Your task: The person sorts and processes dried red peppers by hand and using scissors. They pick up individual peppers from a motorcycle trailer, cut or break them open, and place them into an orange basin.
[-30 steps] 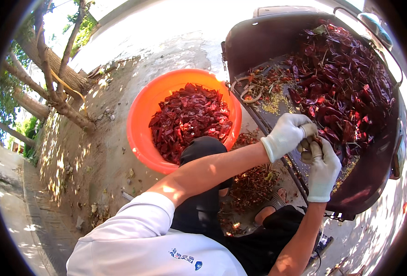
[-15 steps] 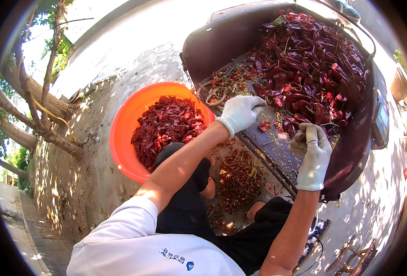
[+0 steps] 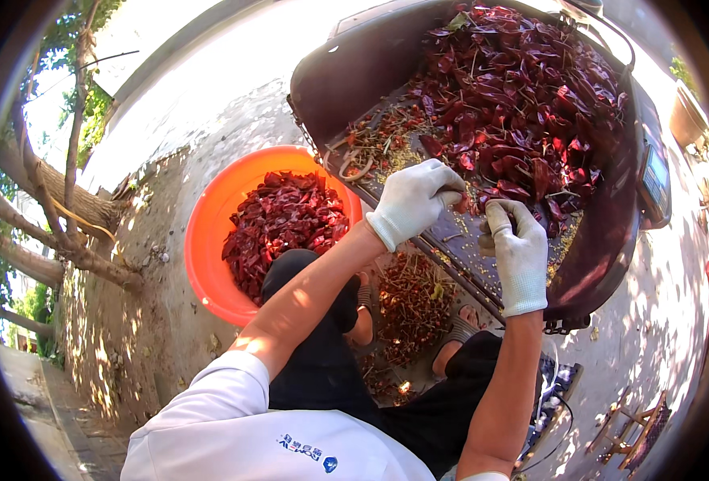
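Pepper piece (image 3: 462, 204) pinched by left hand (image 3: 418, 200), projecting toward the curled right hand (image 3: 519, 247), whose closure is indeterminable.

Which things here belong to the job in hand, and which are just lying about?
Seemingly in the job: left hand, right hand, dried red peppers, dark bin, orange basin, red pepper pieces, ground scraps.

Seemingly just lying about: small wooden frame, tan container.
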`<state>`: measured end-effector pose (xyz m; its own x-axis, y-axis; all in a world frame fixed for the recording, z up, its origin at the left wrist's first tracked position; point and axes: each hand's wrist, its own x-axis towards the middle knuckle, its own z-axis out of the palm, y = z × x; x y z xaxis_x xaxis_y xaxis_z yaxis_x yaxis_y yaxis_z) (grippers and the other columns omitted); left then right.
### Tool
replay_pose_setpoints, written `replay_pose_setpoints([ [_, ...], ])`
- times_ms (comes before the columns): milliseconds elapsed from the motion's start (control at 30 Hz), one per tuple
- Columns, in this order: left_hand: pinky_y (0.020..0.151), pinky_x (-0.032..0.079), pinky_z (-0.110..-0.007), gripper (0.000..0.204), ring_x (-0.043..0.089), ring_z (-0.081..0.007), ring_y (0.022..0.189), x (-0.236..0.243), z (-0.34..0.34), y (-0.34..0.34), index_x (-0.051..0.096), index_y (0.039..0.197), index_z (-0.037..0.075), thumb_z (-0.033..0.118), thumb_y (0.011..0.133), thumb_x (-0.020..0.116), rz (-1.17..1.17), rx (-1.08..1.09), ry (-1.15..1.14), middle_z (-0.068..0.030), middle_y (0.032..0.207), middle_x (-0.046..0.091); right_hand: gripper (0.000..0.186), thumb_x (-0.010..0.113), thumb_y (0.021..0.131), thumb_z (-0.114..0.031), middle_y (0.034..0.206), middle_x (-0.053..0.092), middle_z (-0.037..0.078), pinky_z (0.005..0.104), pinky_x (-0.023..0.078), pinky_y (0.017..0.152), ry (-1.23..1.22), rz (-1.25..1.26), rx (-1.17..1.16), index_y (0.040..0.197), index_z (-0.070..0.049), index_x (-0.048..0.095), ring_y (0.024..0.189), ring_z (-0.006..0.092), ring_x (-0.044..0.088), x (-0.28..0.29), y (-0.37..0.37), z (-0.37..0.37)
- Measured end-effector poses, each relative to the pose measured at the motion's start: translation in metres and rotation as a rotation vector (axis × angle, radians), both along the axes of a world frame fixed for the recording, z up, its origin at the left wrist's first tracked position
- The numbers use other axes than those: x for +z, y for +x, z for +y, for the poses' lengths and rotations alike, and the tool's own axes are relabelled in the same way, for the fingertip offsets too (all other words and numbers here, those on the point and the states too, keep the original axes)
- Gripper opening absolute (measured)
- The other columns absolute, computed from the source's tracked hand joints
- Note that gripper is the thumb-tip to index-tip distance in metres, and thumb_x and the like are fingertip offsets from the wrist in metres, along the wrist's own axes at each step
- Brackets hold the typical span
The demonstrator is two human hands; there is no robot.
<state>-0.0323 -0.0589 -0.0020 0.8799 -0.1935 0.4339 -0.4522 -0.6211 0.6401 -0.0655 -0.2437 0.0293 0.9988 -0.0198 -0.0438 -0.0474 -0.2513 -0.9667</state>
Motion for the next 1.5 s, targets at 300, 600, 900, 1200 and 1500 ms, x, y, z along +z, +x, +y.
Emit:
replay_pose_setpoints([
  [300, 0.079, 0.055, -0.03, 0.022, 0.068, -0.0195, 0.09, 0.013, -0.004, -0.034, 0.071, 0.097, 0.001, -0.003, 0.076, 0.075, -0.182, -0.108, -0.289, -0.0095, 0.099, 0.068, 0.034, 0.063, 0.096, -0.029, 0.094, 0.066, 0.009, 0.0292, 0.058, 0.067, 0.614, 0.284, 0.191, 0.11, 0.002, 0.064, 0.072, 0.0157, 0.066, -0.008, -0.004, 0.014],
  [600, 0.087, 0.052, -0.026, 0.019, 0.065, -0.0103, 0.094, 0.027, 0.005, -0.04, 0.067, 0.107, -0.001, 0.0, 0.088, 0.066, 0.283, -0.066, -0.579, -0.0057, 0.101, 0.07, 0.019, 0.064, 0.092, -0.01, 0.083, 0.068, 0.006, 0.0241, 0.05, 0.062, 0.236, 0.015, 0.096, 0.102, 0.006, 0.066, 0.066, 0.0093, 0.061, -0.011, -0.005, 0.017],
  [900, 0.068, 0.054, -0.029, 0.013, 0.07, -0.0209, 0.076, 0.011, 0.003, -0.035, 0.073, 0.095, 0.004, 0.005, 0.082, 0.072, -0.131, -0.035, -0.206, -0.0106, 0.085, 0.07, 0.027, 0.071, 0.085, -0.011, 0.084, 0.069, 0.013, 0.032, 0.052, 0.068, -0.028, -0.226, 0.127, 0.107, 0.002, 0.065, 0.073, 0.018, 0.065, -0.018, -0.009, 0.025],
  [1200, 0.064, 0.054, -0.029, 0.012, 0.068, -0.0169, 0.071, 0.01, 0.009, -0.034, 0.07, 0.094, 0.001, 0.011, 0.087, 0.07, 0.21, -0.095, -0.377, -0.0062, 0.08, 0.069, 0.013, 0.068, 0.086, -0.011, 0.073, 0.064, 0.018, 0.0355, 0.049, 0.059, -0.254, -0.313, 0.151, 0.095, -0.001, 0.068, 0.064, 0.0254, 0.065, -0.019, -0.013, 0.026],
  [1500, 0.061, 0.052, -0.025, 0.018, 0.064, -0.0142, 0.072, -0.005, 0.021, -0.02, 0.062, 0.104, 0.003, 0.019, 0.096, 0.061, 0.789, -0.37, -1.616, -0.0042, 0.084, 0.066, 0.015, 0.06, 0.095, -0.012, 0.073, 0.062, 0.003, 0.0259, 0.049, 0.058, 0.445, 0.02, 0.222, 0.097, 0.001, 0.067, 0.062, 0.0105, 0.058, -0.009, -0.017, 0.03],
])
